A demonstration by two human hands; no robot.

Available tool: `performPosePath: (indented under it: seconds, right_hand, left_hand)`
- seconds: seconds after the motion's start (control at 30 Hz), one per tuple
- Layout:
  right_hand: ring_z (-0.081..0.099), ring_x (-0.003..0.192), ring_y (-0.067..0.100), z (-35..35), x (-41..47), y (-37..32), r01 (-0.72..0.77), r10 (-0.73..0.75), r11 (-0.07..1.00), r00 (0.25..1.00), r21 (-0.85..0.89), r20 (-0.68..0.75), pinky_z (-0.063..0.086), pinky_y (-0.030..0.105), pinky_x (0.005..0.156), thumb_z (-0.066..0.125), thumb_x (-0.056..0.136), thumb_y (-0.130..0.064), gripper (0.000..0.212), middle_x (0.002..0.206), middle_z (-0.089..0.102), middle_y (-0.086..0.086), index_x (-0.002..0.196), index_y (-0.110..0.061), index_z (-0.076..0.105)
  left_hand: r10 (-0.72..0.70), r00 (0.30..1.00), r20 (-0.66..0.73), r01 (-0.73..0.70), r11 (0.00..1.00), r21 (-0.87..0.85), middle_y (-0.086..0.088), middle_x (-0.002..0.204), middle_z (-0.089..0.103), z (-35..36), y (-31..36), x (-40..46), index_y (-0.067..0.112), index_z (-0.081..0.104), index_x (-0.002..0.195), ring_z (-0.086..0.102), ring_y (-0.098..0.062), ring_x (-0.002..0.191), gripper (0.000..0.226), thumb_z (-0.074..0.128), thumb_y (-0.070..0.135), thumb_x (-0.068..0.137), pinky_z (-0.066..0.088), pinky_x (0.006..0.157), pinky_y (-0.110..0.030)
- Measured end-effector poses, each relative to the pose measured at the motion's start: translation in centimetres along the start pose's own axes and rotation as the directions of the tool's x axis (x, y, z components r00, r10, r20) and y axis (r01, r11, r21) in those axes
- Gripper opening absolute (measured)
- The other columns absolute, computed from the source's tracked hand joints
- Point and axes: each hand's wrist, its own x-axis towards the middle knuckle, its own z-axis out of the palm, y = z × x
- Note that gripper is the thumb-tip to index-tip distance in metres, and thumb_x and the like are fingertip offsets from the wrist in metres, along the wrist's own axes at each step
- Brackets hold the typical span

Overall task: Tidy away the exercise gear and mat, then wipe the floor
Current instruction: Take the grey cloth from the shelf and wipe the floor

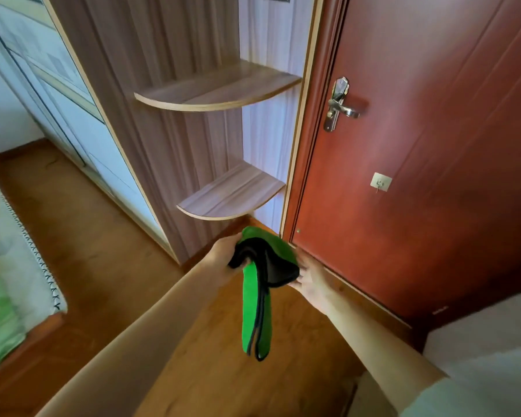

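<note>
A soft green cloth with black edging and black underside (257, 296) hangs in the air between both hands. The left hand (224, 257) has its fingers closed on the bunched black end; the right hand (309, 279) presses spread fingers against the other side. Beyond the fingertips stand curved wooden corner shelves (232, 194) and a reddish-brown door (418, 176), above the wood floor (103, 251).

A red door (418, 176) with a metal handle (342, 105) stands beside two curved corner shelves (223, 88).
</note>
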Motion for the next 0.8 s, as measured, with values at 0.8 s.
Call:
performPosePath:
  seconds: [0.8]
  right_hand:
    - [0.060,0.105,0.021,-10.8,13.3,3.2,-0.061,-0.146,0.661,0.967,-0.748,-0.208,0.046,0.026,0.086,0.061,0.087,-0.003,0.026,0.110,0.064,0.011,0.113,-0.001,0.063]
  left_hand:
    - [-0.066,0.984,0.163,-0.154,0.125,0.980,-0.006,0.114,0.060,-7.9,-7.3,15.0,0.016,0.052,0.123,0.057,-0.023,0.103,0.027,0.045,0.021,0.097,0.044,0.088,-0.036]
